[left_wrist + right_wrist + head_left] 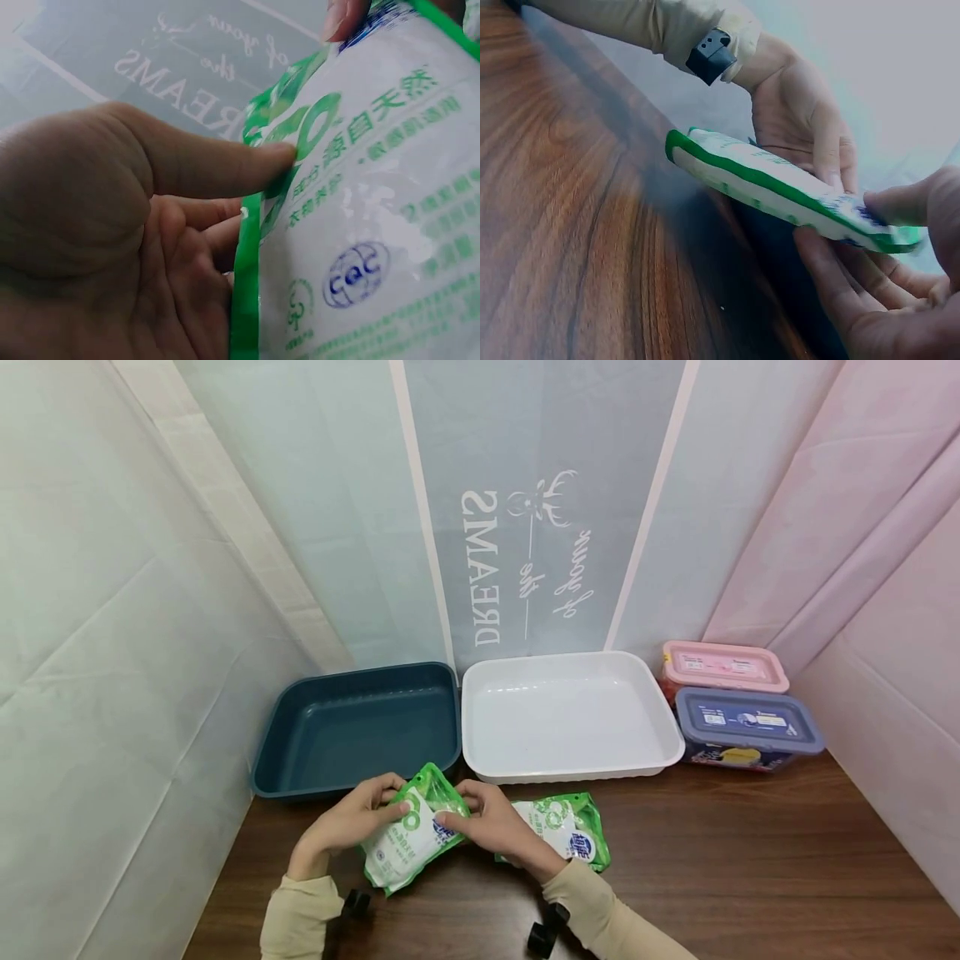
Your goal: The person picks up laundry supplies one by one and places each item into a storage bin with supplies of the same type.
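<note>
Two hands (351,820) (497,823) pinch a green-and-white packet (407,850), its long axis seemingly slanting away to the right.

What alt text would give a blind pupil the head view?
The left hand and right hand hold a white and green packet over a brown table. Another packet lies right of it; behind are a teal tray, white tray, pink box and blue box.

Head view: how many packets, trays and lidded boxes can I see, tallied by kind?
Packets: 2 (held packet, lying packet)
Trays: 2 (dark teal tray, white tray)
Lidded boxes: 2 (pink-lidded box, blue-lidded box)
Total: 6
</note>
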A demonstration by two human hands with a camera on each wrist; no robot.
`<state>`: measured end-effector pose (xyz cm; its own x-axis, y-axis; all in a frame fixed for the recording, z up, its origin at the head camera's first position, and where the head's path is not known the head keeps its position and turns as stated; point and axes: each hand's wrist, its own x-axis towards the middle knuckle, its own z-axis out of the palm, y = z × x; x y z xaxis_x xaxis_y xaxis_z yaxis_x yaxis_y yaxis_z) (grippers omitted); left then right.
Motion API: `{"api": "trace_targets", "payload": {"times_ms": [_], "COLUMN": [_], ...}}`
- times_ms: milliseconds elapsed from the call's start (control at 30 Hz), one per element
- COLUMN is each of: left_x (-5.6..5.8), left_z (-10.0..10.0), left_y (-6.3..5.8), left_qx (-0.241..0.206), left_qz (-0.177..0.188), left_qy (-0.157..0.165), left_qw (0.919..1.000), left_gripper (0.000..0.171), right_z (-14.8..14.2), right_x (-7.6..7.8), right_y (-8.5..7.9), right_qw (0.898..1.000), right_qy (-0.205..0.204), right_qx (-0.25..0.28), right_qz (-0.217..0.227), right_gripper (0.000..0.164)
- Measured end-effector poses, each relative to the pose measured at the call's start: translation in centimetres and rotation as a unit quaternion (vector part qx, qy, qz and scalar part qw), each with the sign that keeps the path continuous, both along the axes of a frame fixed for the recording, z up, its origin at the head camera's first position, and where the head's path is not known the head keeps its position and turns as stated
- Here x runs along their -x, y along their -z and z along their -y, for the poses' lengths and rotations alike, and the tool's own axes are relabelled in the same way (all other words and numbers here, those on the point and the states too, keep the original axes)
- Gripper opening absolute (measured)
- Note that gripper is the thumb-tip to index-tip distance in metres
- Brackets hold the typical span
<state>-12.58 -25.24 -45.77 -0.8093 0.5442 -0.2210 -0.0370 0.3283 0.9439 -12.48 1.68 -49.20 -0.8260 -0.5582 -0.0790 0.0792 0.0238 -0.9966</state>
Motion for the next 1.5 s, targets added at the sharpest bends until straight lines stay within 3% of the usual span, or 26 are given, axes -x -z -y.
{"api": "trace_targets", "payload": {"times_ms": [400, 567, 667, 833, 1000, 1200, 1367, 1500], "left_x": [-0.3, -0.2, -0.1, -0.5, -0.5, -0.7, -1.0, -1.5], "left_z": [-1.2, -1.8, -2.2, -3.1, -3.7, -3.9, -3.5, -2.9], "left_y": [-1.0, -1.1, -1.3, -1.5, -1.6, -2.2, -2.9, -3.2], "left_qx": [-0.024, -0.059, -0.072, -0.048, -0.027, -0.009, -0.004, -0.023], "left_qz": [0.03, 0.047, 0.054, 0.036, 0.016, -0.003, -0.009, -0.006], "left_qy": [-0.117, -0.166, -0.215, -0.271, -0.284, -0.286, -0.268, -0.237], "left_qw": [0.9924, 0.9832, 0.9724, 0.9606, 0.9584, 0.9582, 0.9635, 0.9713], "left_gripper": [0.038, 0.042, 0.04, 0.037, 0.038, 0.035, 0.034, 0.045], "right_z": [0.5, 0.5, 0.4, 0.3, -0.3, -0.8, -0.7, -0.5], "right_x": [-0.2, -0.2, 0.0, 0.4, 1.0, 2.0, 2.8, 3.4], "right_y": [0.3, 0.1, -0.3, -0.7, -1.2, -2.5, -3.5, -4.1], "right_qw": [0.992, 0.993, 0.994, 0.997, 0.999, 1.0, 1.0, 1.0], "right_qy": [-0.016, -0.021, -0.017, 0.003, 0.018, -0.001, -0.01, -0.01], "right_qx": [0.096, 0.091, 0.085, 0.066, 0.033, 0.004, 0.0, 0.002], "right_qz": [0.086, 0.077, 0.062, 0.044, 0.022, -0.007, -0.014, -0.014], "right_gripper": [0.042, 0.045, 0.047, 0.039, 0.035, 0.028, 0.025, 0.023]}}
